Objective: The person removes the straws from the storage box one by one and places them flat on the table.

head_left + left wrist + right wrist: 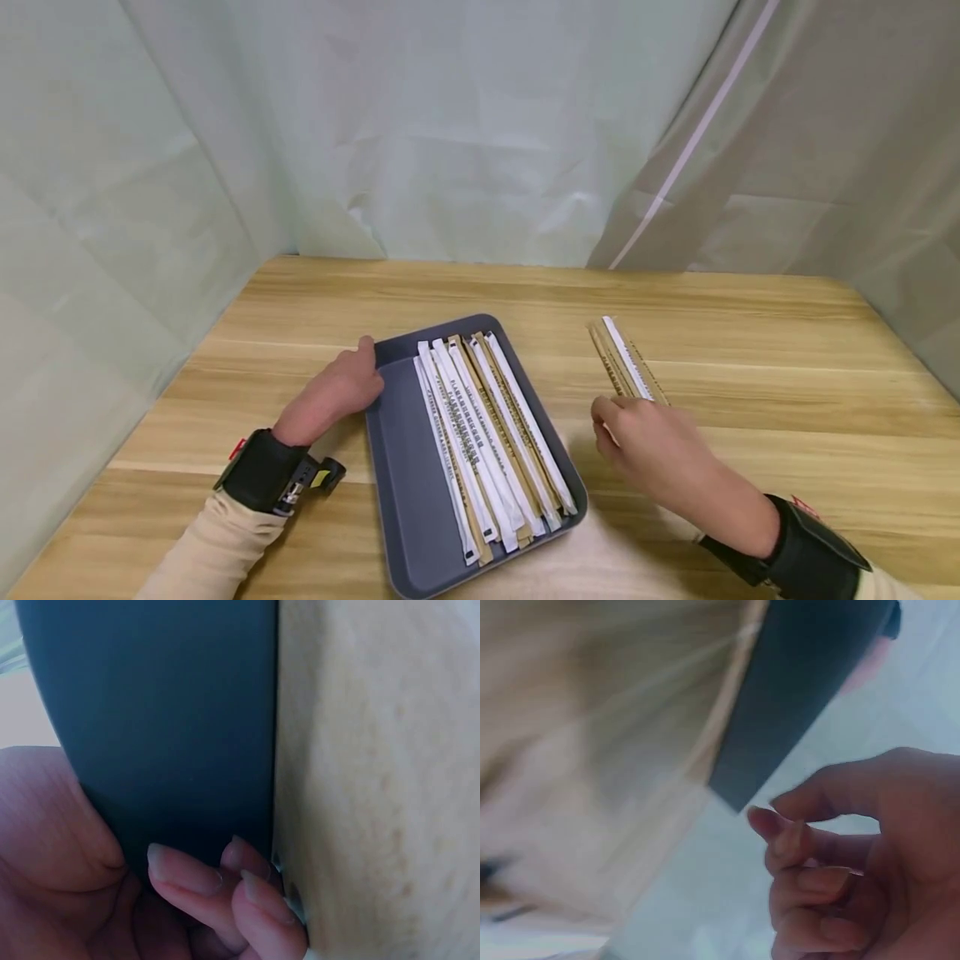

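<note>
A dark grey tray lies on the table with several paper-wrapped straws, white and brown, spread lengthwise along its right side. Its upper left rim is gripped by my left hand; in the left wrist view, the left fingers curl under the tray's wall. To the right of the tray, my right hand is over the near ends of a few more wrapped straws on the table. In the right wrist view, the right fingers are curled, thumb close to the index fingertip, with nothing visible between them.
The wooden table carries the tray and the loose straws. Pale sheeting stands behind the table and along its sides. Black bands with cameras are on both wrists, the left band beside the tray.
</note>
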Demonstrator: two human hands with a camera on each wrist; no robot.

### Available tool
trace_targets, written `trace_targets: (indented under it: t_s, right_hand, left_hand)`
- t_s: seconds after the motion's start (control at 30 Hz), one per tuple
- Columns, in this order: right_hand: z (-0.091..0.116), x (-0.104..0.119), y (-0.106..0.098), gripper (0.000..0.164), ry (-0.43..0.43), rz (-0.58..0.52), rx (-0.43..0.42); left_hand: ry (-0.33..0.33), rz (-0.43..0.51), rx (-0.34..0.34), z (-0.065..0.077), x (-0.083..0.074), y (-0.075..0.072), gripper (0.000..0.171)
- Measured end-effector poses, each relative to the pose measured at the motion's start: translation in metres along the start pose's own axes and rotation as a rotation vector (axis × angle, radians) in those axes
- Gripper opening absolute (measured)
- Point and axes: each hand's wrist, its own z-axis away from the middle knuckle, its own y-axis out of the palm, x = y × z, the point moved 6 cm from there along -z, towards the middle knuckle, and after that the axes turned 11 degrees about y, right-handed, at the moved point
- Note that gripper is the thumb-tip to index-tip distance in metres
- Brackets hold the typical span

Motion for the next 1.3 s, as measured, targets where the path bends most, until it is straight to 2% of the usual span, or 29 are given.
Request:
trace_targets:
  t_s: [0.1,0.2,0.33,0.47,0.67,0.77,1.0,1.17,1.3]
  right_hand:
    - [-0.007,0.021,-0.004,0.017,-0.062,-0.008,-0.063]
    - [-0.01,0.04,-0.002,0.023,-0.114,0.013,-0.062]
    - [-0.01,0.059,0.008,0.031,-0.137,0.053,0.008]
    - [-0.008,0.069,0.018,0.036,-0.103,0.071,0.122]
    - [-0.006,0.079,0.033,0.045,-0.078,0.134,0.246]
    - [-0.004,0.083,0.038,0.046,-0.083,0.155,0.267]
    - [-0.001,0.089,0.042,0.035,-0.133,0.25,0.283]
    - [-0.003,0.084,0.037,0.028,-0.086,0.207,0.321]
    - [-0.005,0.079,0.029,0.023,-0.049,0.178,0.304]
  left_hand:
    - [-0.001,0.007,0.0,0.0,-0.001,0.0,0.05]
    - [0.003,0.008,0.0,0.0,-0.003,0.001,0.049]
    - [0.005,0.008,-0.001,0.0,-0.007,0.002,0.046]
    - [-0.001,0.003,0.008,-0.002,-0.01,0.003,0.05]
    - [-0.012,0.006,0.015,-0.002,-0.011,0.003,0.052]
    - [-0.013,0.015,0.013,-0.002,-0.011,0.003,0.051]
    - [-0.02,0.025,0.012,-0.002,-0.011,0.005,0.05]
    - [-0.027,0.021,0.016,-0.002,-0.011,0.006,0.052]
    - [-0.024,0.029,0.015,-0.001,-0.011,0.006,0.051]
